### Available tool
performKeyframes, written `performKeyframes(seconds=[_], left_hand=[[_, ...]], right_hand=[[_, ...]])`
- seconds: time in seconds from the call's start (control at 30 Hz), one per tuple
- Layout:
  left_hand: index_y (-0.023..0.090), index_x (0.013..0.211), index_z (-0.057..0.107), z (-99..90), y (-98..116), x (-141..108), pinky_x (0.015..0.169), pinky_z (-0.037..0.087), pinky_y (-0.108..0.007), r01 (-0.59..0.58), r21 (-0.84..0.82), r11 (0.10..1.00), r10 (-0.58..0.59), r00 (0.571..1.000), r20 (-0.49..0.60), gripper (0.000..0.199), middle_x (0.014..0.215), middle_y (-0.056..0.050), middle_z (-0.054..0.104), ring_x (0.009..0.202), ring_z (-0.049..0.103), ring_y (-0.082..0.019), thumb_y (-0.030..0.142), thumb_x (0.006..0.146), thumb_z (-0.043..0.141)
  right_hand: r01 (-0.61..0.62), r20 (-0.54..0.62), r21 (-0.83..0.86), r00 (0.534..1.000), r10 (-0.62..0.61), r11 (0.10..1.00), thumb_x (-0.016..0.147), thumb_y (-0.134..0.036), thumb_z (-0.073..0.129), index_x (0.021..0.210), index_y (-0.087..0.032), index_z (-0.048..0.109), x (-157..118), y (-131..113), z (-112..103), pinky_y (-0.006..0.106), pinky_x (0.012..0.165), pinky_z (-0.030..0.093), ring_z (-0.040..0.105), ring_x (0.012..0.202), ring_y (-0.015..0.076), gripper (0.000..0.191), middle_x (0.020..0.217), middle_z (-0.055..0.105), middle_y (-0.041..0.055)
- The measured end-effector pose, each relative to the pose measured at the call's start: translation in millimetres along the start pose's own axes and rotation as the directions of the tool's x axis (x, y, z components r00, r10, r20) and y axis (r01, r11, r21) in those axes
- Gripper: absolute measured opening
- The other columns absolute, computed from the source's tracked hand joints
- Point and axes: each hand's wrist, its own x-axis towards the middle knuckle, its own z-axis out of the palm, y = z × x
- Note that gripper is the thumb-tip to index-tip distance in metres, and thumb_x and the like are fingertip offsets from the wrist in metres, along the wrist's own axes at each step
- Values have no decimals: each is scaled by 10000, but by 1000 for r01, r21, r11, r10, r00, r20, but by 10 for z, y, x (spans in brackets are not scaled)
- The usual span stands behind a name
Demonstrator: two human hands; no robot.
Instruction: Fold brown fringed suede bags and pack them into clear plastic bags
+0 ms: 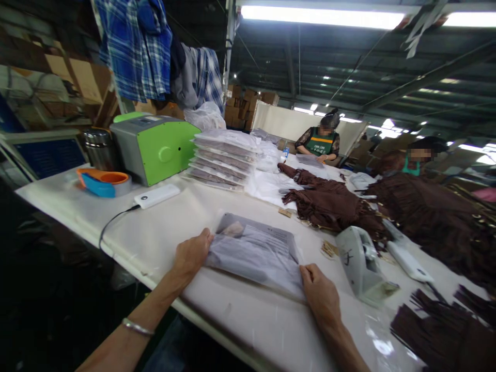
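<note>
Forearms [160, 302] apart, both hands [192, 254] on bag [253, 254]

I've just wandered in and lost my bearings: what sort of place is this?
Probably a packing workshop, perhaps for clothing: a plastic-wrapped packet held between the left hand and right hand, a stack of similar packets, and brown fringed pieces lying on the table.

In a factory workshop, strip lights [321, 17] are glowing overhead, boxes [233, 112] are standing stacked, and an aproned person [323, 143] is bending over a long worktable [158, 225].
</note>
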Motion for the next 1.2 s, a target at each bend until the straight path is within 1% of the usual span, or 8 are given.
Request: performKeyframes(seconds=[0.13, 0.2, 0.33, 0.47, 0.7, 0.83, 1.0, 1.2], left_hand=[[203, 1048, 565, -9, -83, 0, 685, 501, -364, 25, -7, 1000, -25, 999, -21, 308, 777, -93, 696, 750, 696, -270, 383, 996, 321], [207, 1074, 558, -54, -107, -47, 726, 508, -350, -34, -77, 996, 20, 984, -178, 262, 865, -83, 698, 812, 683, -248, 369, 980, 376], [186, 1184, 552, -107, 123, -307, 964, 445, -389, -457, -71, 887, 325, 724, -608, 275, 1175, -124, 636, 1118, 579, -252, 276, 966, 411], [268, 1370, 463, 103, 644, -603, 1097, 312, -496, -732, 88, 675, 680, 573, -457, 465, 1415, -74, 506, 1336, 403, -307, 397, 928, 523], [315, 1459, 364, 549, 891, -619, 1122, 151, -609, -697, 145, 702, 687, 611, -393, 754, 1510, -59, 399, 1377, 316, -382, 563, 804, 640], [324, 1412, 449, 678, 854, -530, 1132, 103, -608, -704, 104, 702, 658, 587, -472, 639, 1473, -59, 455, 1379, 313, -369, 520, 824, 608], [266, 1339, 548, 736, 861, -473, 1108, 131, -633, -734, 141, 664, 674, 506, -538, 522, 1412, -99, 518, 1376, 303, -386, 390, 832, 544], [254, 1314, 571, 706, 861, -463, 1103, 144, -628, -735, 190, 651, 686, 463, -562, 504, 1381, -102, 547, 1358, 333, -384, 344, 820, 521]], right_hand=[[-17, 40, -57, 999, 20, 998, 959, -428, 340, 888, -260, 598, -14, -48, -35, 283, 600, 379, 668, 751, 229, 316, 795, 717, 38], [-22, 52, -61, 998, 25, 998, 963, -414, 354, 903, -259, 599, -19, -65, -53, 277, 602, 375, 673, 768, 226, 296, 810, 721, 37], [-22, 53, -72, 998, 25, 997, 972, -407, 354, 901, -251, 596, -24, -96, -83, 278, 606, 373, 680, 791, 228, 296, 847, 728, 50], [-14, 71, -47, 997, 18, 999, 974, -416, 350, 938, -260, 603, -32, -133, -107, 288, 619, 386, 686, 808, 234, 300, 839, 729, 41], [-42, -180, 174, 981, 74, 984, 891, -494, 458, 1156, -244, 614, -169, 375, -381, 317, 654, 435, 655, 703, 221, 396, 758, 700, 17], [-64, -448, 463, 844, 295, 884, 823, -570, 511, 1089, -202, 647, -144, 1043, -861, 321, 789, 463, 644, 877, 235, 473, 994, 710, 76], [-248, -182, 614, 879, 440, 749, 681, -606, 579, 769, -181, 706, 159, 1556, -1180, 353, 762, 481, 643, 884, 280, 453, 863, 726, 97], [-351, 50, 679, 898, 436, 645, 742, -634, 556, 787, -174, 733, 452, 1565, -1074, 316, 685, 480, 659, 850, 233, 494, 917, 736, 86]])
